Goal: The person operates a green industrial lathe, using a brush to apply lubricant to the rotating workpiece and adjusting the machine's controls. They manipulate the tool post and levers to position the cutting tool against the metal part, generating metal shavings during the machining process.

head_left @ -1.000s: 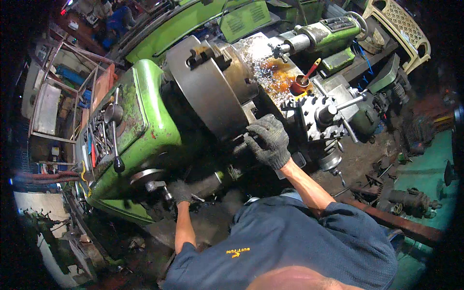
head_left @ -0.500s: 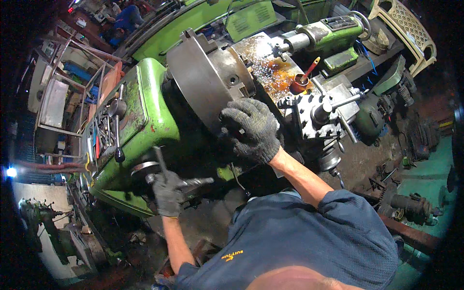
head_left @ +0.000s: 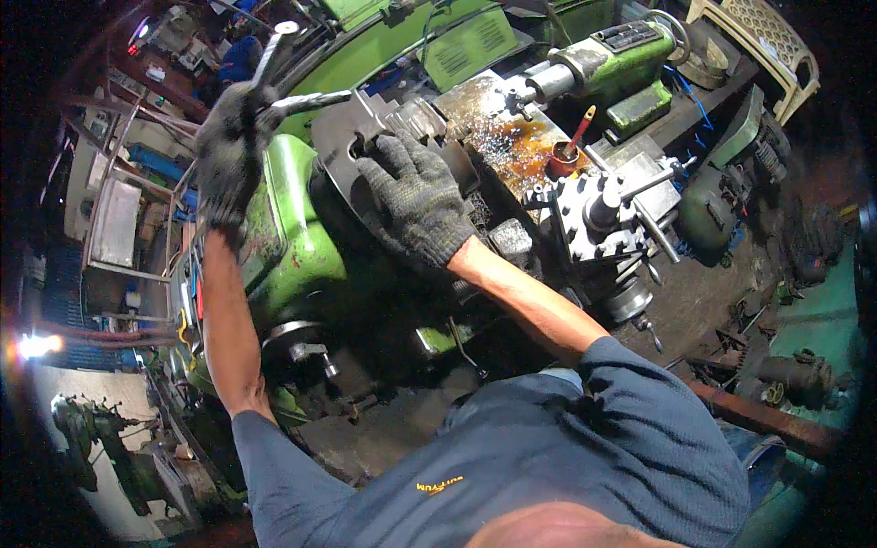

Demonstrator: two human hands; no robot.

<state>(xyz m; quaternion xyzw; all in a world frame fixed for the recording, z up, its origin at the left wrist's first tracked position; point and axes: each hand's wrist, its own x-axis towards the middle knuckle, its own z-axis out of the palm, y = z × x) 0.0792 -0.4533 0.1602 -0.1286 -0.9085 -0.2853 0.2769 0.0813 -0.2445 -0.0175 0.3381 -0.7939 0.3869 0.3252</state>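
Note:
A large grey lathe chuck (head_left: 336,144) is mounted beside the green headstock (head_left: 297,205). My gloved right hand (head_left: 416,196) lies on the chuck's near side, fingers stretched out and slightly apart. Up at the chuck's far left, my gloved left hand (head_left: 228,151) is closed round a steel T-handled chuck key (head_left: 315,100). The key's shank points right, over the top of the chuck, and its crossbar sticks up and away. Whether the key's tip touches the chuck, I cannot tell.
Right of the chuck, a red pot (head_left: 563,163) holding a brush (head_left: 581,131) stands on an oily, chip-strewn surface. The tool post (head_left: 603,205) with its levers is nearer me; the green tailstock (head_left: 630,68) lies beyond. A crank handwheel (head_left: 297,336) projects from the headstock's front.
My left hand has risen with the chuck key from beside the handwheel to the chuck's far left. My right hand has shifted left along the chuck, which appears turned.

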